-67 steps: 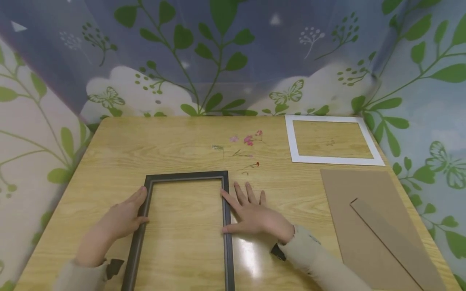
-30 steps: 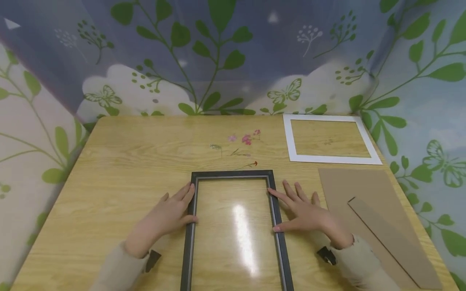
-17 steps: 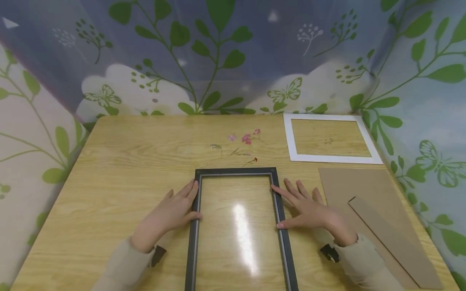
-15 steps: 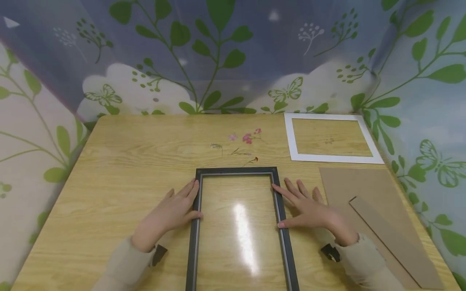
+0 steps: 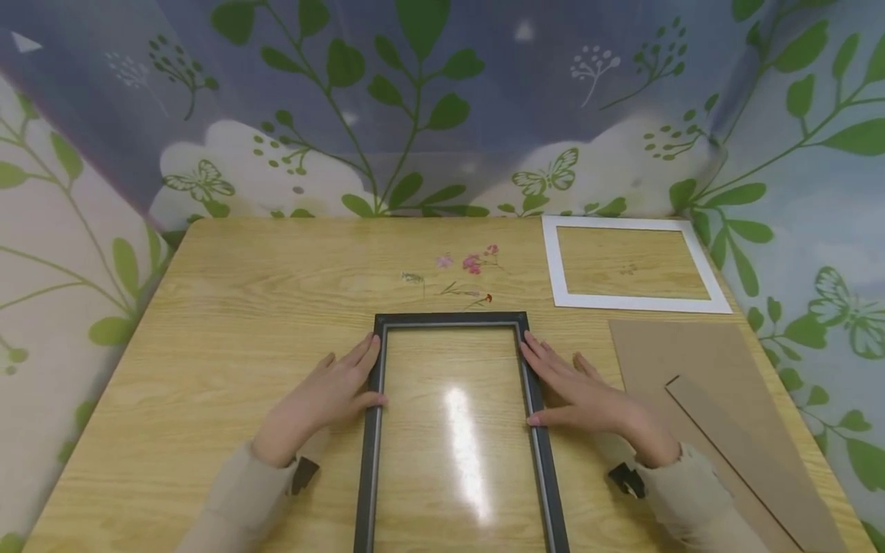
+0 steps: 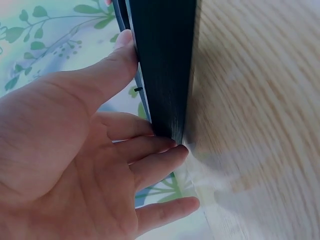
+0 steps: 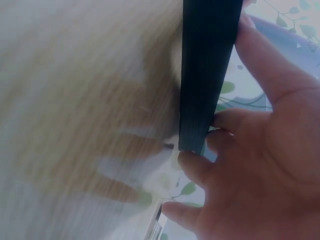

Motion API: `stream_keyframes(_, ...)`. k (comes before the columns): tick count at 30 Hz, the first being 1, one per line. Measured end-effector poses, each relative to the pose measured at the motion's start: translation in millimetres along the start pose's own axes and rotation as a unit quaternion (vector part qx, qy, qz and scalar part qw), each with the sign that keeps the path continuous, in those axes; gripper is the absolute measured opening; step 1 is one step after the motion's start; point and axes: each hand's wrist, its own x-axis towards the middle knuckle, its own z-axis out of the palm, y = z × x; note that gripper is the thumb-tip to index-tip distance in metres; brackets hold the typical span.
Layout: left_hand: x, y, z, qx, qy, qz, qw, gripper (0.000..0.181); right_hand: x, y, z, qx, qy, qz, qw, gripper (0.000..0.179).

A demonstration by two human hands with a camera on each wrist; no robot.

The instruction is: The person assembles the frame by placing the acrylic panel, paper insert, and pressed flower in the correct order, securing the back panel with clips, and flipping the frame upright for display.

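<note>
A black picture frame [image 5: 452, 318] lies flat on the table between both hands, its near end cut off by the bottom of the head view. My left hand [image 5: 325, 395] holds its left rail, thumb over the top and fingers along the outer side. On the right rail, my right hand [image 5: 588, 403] has its thumb at the inner edge and its fingers against the outer side. The wrist views show fingers meeting the dark rail [image 6: 165, 65] close to the tabletop. Beyond the far rail lie pressed flowers, including a pink one [image 5: 472, 263] and a red one [image 5: 488, 298].
A white mat [image 5: 636, 302] with a rectangular opening lies at the back right of the wooden table [image 5: 207, 330]. Nearer, a brown backing board [image 5: 664, 353] lies with its folded stand strut [image 5: 726, 453] on top. Leaf-patterned curtains [image 5: 442, 169] border the table.
The picture frame has slid right with both hands, then slightly away toward the flowers. The right hand's spread fingers have come together along the rail. The mat and board have stayed put.
</note>
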Motion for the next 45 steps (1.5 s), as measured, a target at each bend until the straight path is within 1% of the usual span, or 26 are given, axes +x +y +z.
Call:
stream_keyframes(5, 2.1, -2.2, -0.4, -0.003, -0.005, -0.003, 1.0, 0.089, 2.5, 2, -2, 0.005, -0.002, -0.001, 1.0, 0.102)
stream_keyframes(11, 0.7, -3.1, -0.7, -0.006, -0.008, -0.006, 0.9999, 0.088, 3.0, 2, 0, 0.003, -0.003, 0.004, 1.0, 0.103)
stream_keyframes(18, -2.6, -2.1, -1.2, -0.015, -0.011, 0.0, 0.9998, 0.089, -0.3, 0, 3, 0.01, 0.003, 0.001, 0.9999, 0.102)
stream_keyframes(22, -2.3, -1.9, -2.1, -0.022, -0.016, 0.002, 0.9996, 0.09, -1.2, 1, 4, 0.007, 0.004, 0.0, 1.0, 0.106)
stream_keyframes(26, -2.0, -1.7, -3.1, -0.022, -0.018, 0.005, 0.9996, 0.09, -1.8, 3, 4, 0.01, 0.001, 0.005, 0.9999, 0.11)
stream_keyframes(30, -1.6, -1.7, -3.9, -0.02, -0.019, 0.005, 0.9996, 0.09, -2.1, 2, 3, 0.016, -0.001, 0.01, 0.9998, 0.11)
stream_keyframes(33, -0.9, -3.5, -4.8, -0.021, -0.018, 0.014, 0.9995, 0.089, -1.8, 2, 3, 0.016, -0.003, 0.012, 0.9998, 0.11)
stream_keyframes(35, -0.3, -6.7, -5.9, -0.02, -0.009, 0.028, 0.9994, 0.086, -1.5, 3, 3, 0.015, -0.004, 0.011, 0.9998, 0.11)
stream_keyframes(36, 0.6, -9.0, -6.8, -0.019, 0.001, 0.039, 0.9991, 0.084, -1.3, 3, 3, 0.015, -0.005, 0.011, 0.9998, 0.11)
stream_keyframes(39, 4.2, -18.5, -10.8, -0.011, 0.044, 0.077, 0.996, 0.075, -1.1, 3, 4, 0.018, -0.007, 0.01, 0.9998, 0.11)
stream_keyframes(41, 8.3, -26.3, -15.0, -0.012, 0.077, 0.093, 0.9926, 0.066, -1.1, 3, 4, 0.018, -0.007, 0.01, 0.9998, 0.11)
stream_keyframes(42, 10.5, -30.3, -17.5, -0.015, 0.091, 0.092, 0.9914, 0.061, -1.1, 4, 4, 0.018, -0.007, 0.01, 0.9998, 0.11)
stream_keyframes(43, 12.4, -34.7, -20.1, -0.021, 0.103, 0.084, 0.9909, 0.057, -1.1, 4, 4, 0.018, -0.006, 0.009, 0.9998, 0.11)
stream_keyframes(45, 16.2, -44.1, -25.2, -0.033, 0.127, 0.058, 0.9897, 0.051, -1.1, 4, 5, 0.017, -0.006, 0.008, 0.9998, 0.11)
